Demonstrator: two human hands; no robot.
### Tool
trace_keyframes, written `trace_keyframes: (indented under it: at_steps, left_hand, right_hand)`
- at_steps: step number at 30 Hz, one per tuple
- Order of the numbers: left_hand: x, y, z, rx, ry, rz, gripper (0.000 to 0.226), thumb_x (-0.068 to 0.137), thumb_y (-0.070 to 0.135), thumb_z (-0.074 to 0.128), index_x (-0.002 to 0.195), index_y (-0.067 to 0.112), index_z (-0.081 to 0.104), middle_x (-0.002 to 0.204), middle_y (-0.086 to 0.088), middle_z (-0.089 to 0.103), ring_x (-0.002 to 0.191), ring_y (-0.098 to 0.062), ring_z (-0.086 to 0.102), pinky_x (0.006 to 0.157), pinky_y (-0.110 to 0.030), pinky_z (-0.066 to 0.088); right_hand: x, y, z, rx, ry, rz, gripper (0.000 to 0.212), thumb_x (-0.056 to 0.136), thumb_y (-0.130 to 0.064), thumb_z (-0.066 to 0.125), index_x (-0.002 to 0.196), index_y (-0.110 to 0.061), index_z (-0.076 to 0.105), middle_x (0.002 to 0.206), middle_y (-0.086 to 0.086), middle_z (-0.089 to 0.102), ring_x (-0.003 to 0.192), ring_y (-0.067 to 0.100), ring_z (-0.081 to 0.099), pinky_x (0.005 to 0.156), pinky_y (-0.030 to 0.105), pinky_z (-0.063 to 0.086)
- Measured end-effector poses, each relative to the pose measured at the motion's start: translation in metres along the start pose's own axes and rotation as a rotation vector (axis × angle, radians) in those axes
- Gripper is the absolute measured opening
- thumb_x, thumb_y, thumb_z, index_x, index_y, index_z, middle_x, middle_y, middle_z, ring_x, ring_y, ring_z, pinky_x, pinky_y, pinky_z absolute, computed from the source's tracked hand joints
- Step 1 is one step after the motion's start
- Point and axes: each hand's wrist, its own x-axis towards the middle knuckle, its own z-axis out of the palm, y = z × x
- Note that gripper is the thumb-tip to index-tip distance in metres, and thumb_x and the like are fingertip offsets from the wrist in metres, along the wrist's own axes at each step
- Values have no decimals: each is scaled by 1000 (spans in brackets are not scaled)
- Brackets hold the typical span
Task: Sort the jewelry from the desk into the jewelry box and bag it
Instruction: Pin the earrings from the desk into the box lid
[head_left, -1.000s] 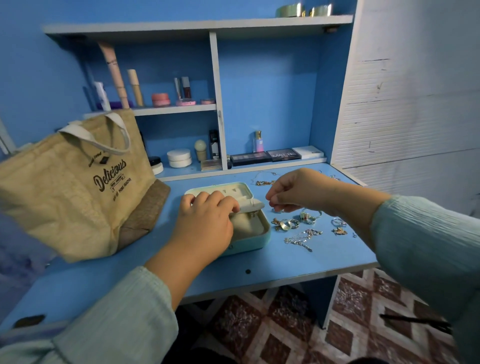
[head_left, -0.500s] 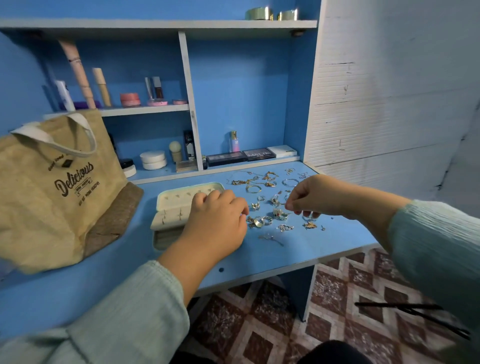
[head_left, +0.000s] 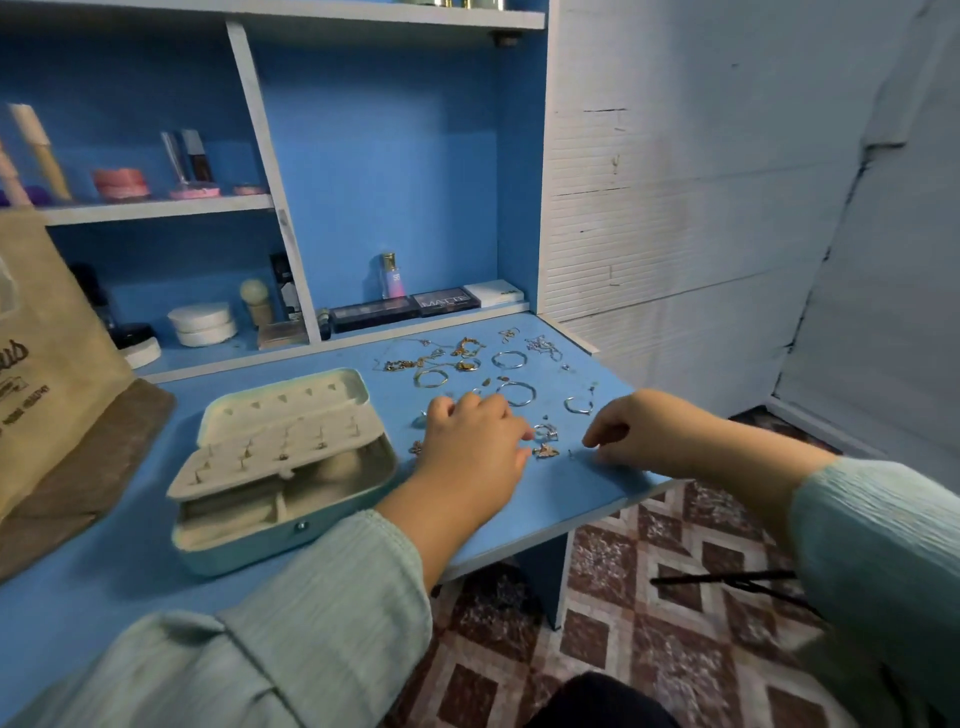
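The mint jewelry box (head_left: 291, 540) lies open on the blue desk (head_left: 104, 587), its cream insert with earring pegs raised. Loose jewelry (head_left: 511, 391) is spread to its right: hoops, rings, chains and small gold pieces. My left hand (head_left: 470, 447) hovers knuckles-up over that spread, thumb and forefinger slightly apart beside a ring cluster (head_left: 545, 432) and a gold charm (head_left: 545, 452). My right hand (head_left: 636, 431) rests near the desk's right edge with its fingers curled down to the surface; what is under them is hidden. The tan tote bag (head_left: 47, 364) stands at the far left.
Cosmetics fill the shelves behind: eyeshadow palettes (head_left: 405, 306), a small perfume bottle (head_left: 393, 275), white jars (head_left: 202, 325). A white slatted wall (head_left: 675, 208) borders the desk on the right. The desk's front edge drops to a patterned tile floor (head_left: 649, 623).
My left hand has left the jewelry box and moved right onto the loose jewelry. My right hand has shifted right and lowered to the desk. The view has swung right, pushing the bag to the edge.
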Motion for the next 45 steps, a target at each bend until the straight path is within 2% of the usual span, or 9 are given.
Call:
trace_keyframes:
  at_steps: [3, 6, 12, 17, 21, 27, 32, 39, 45]
  left_hand:
    - [9, 3, 8, -3, -14, -3, 32, 99, 38, 35, 127, 39, 50, 128, 11, 44, 121, -14, 34, 99, -36, 13]
    - [15, 2, 14, 14, -19, -5, 30, 99, 38, 35, 124, 42, 52, 123, 15, 44, 119, -12, 34, 90, -35, 7]
    - [16, 1, 19, 88, 24, -21, 26, 99, 42, 35, 114, 45, 56, 118, 18, 46, 115, -8, 35, 83, -33, 7]
    - [10, -1, 22, 107, 37, -53, 25, 100, 41, 32, 116, 43, 51, 120, 19, 43, 117, -7, 33, 83, -33, 7]
    - [8, -1, 24, 90, 36, -97, 25, 99, 42, 31, 116, 43, 50, 122, 18, 41, 119, -8, 32, 85, -34, 7]
    - [8, 0, 25, 34, 40, -142, 22, 97, 44, 36, 111, 43, 53, 122, 19, 41, 119, -8, 31, 85, -32, 7]
    - [7, 0, 27, -8, 52, -160, 23, 97, 43, 37, 109, 43, 55, 120, 19, 41, 117, -8, 32, 87, -32, 6]
    - [7, 0, 28, -85, 51, -191, 22, 96, 42, 39, 107, 42, 57, 120, 18, 42, 118, -10, 31, 97, -36, 11]
    - [7, -1, 28, -103, 64, -196, 24, 96, 41, 38, 109, 43, 59, 119, 17, 41, 117, -10, 30, 94, -35, 9]
  right_hand:
    - [3, 7, 7, 32, 60, -12, 20, 89, -19, 57, 106, -24, 67, 95, -10, 57, 85, 4, 50, 74, 13, 37]
    - [7, 12, 12, 70, 84, -40, 19, 87, -26, 62, 106, -25, 67, 85, -13, 55, 75, 2, 48, 60, 10, 36]
    - [10, 11, 22, 146, 104, -72, 16, 83, -35, 66, 98, -30, 66, 75, -15, 50, 65, 0, 45, 56, 7, 34]
    - [10, 9, 29, 149, 131, -87, 8, 85, -33, 65, 91, -31, 68, 82, -12, 53, 77, 8, 51, 73, 22, 43]
    - [9, 16, 35, 247, 199, -64, 9, 86, -26, 64, 91, -27, 71, 90, -14, 60, 86, 7, 55, 80, 23, 46]
    - [9, 18, 45, 335, 257, -35, 10, 88, -24, 62, 81, -31, 64, 85, -17, 54, 83, 4, 50, 75, 19, 38]
    - [9, 17, 47, 322, 261, -33, 8, 88, -24, 61, 83, -29, 64, 88, -13, 54, 81, 6, 51, 75, 23, 42]
    - [7, 18, 47, 362, 287, -31, 3, 85, -30, 65, 84, -32, 64, 86, -9, 55, 75, 3, 48, 65, 15, 37]
    - [6, 19, 48, 374, 298, -42, 3, 85, -29, 66, 85, -32, 65, 87, -8, 57, 76, 3, 49, 66, 15, 38]
